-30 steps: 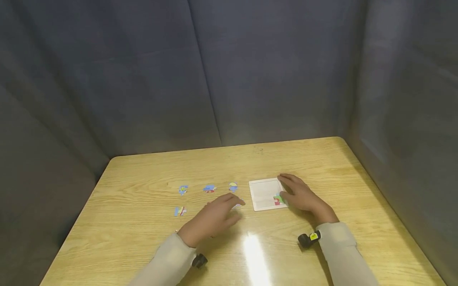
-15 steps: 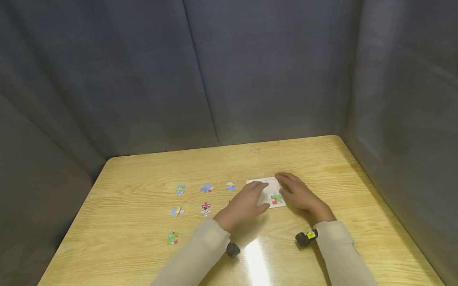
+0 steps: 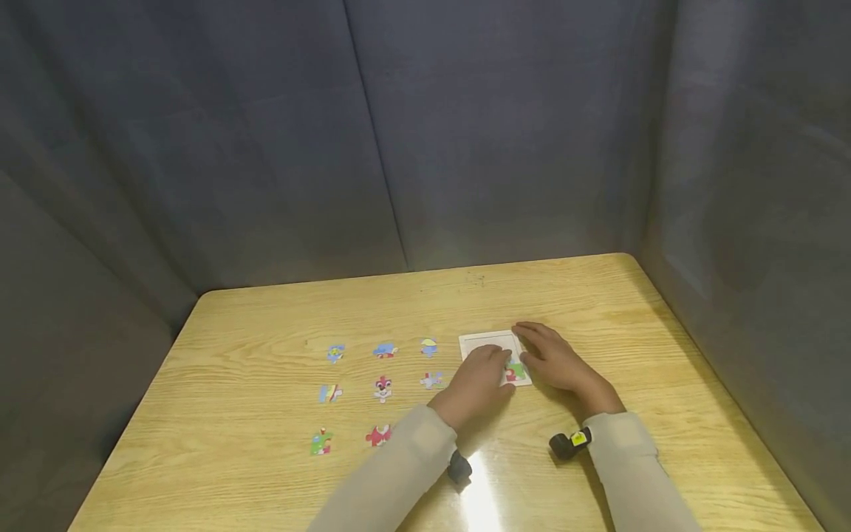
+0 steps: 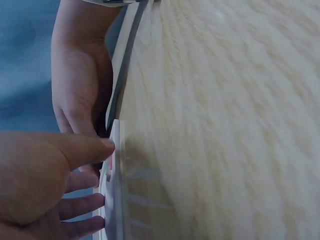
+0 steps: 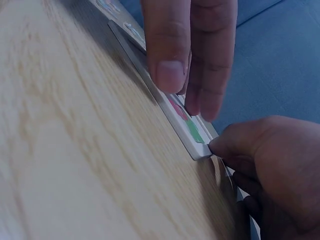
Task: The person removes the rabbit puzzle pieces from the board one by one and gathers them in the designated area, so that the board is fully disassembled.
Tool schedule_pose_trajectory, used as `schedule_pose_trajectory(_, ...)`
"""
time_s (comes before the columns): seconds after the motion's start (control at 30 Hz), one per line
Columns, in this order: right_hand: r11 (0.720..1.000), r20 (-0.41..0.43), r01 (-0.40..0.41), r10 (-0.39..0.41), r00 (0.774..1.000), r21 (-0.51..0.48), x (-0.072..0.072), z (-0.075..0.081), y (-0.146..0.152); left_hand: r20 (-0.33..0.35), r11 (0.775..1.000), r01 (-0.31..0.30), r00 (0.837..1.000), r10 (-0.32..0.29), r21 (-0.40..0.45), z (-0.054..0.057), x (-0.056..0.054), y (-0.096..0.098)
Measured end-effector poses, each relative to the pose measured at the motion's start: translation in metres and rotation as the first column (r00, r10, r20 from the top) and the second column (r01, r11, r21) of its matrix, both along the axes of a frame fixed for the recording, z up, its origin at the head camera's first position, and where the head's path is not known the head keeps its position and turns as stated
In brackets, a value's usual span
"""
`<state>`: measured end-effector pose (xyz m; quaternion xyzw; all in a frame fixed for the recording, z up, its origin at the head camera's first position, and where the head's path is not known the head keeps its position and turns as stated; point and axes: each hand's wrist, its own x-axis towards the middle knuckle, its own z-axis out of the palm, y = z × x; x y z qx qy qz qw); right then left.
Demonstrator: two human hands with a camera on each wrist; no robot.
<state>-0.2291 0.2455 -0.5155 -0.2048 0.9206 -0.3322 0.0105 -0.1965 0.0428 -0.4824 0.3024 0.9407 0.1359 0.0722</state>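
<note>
A white square puzzle tray [image 3: 470, 343] lies on the table, with a green and red jigsaw piece [image 3: 516, 373] in its near right corner. My left hand [image 3: 475, 386] reaches over the tray from the near side, its fingertips at the piece's left edge. Extended thumb and fingers show in the right wrist view, with no other piece visible between them. Along the tray's right edge rests my right hand [image 3: 557, 362]; its thumb [image 5: 220, 146] touches the tray's corner in the right wrist view. The left hand hides part of the tray's floor.
Several loose jigsaw pieces lie in rows to the left, among them one with an animal face [image 3: 382, 389], a red one [image 3: 378, 435] and a green one [image 3: 321, 443]. Dark curtains [image 3: 266, 148] hang behind and beside the wooden table [image 3: 233, 414].
My left hand has moved right, from above the loose pieces to over the tray, and its fingers have come down by the green and red piece. My right hand has stayed at the tray's edge.
</note>
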Motion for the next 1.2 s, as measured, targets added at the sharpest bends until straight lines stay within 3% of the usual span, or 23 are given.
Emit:
schedule_pose_trajectory(0.47, 1.0, 0.005, -0.01, 0.01, 1.0, -0.029, 0.001, 0.001, 0.0, -0.031, 0.999, -0.032, 0.999, 0.032, 0.011, -0.005, 0.002, 0.0)
schedule_pose_trajectory(0.7, 0.999, 0.003, -0.01, 0.01, 1.0, -0.043, 0.001, 0.002, 0.0, -0.079, 0.999, -0.027, 0.997, 0.024, -0.029, -0.006, 0.0, 0.004)
schedule_pose_trajectory(0.93, 0.999, -0.007, -0.012, 0.011, 1.0, -0.036, 0.001, 0.002, 0.0, -0.115, 1.0, -0.022, 0.993, 0.023, 0.007, -0.007, 0.0, 0.006)
schedule_pose_trajectory(1.2, 0.999, 0.008, -0.007, 0.008, 1.0, -0.038, 0.001, 0.001, 0.0, -0.167, 0.999, -0.042, 0.985, 0.039, -0.015, -0.003, 0.0, 0.01)
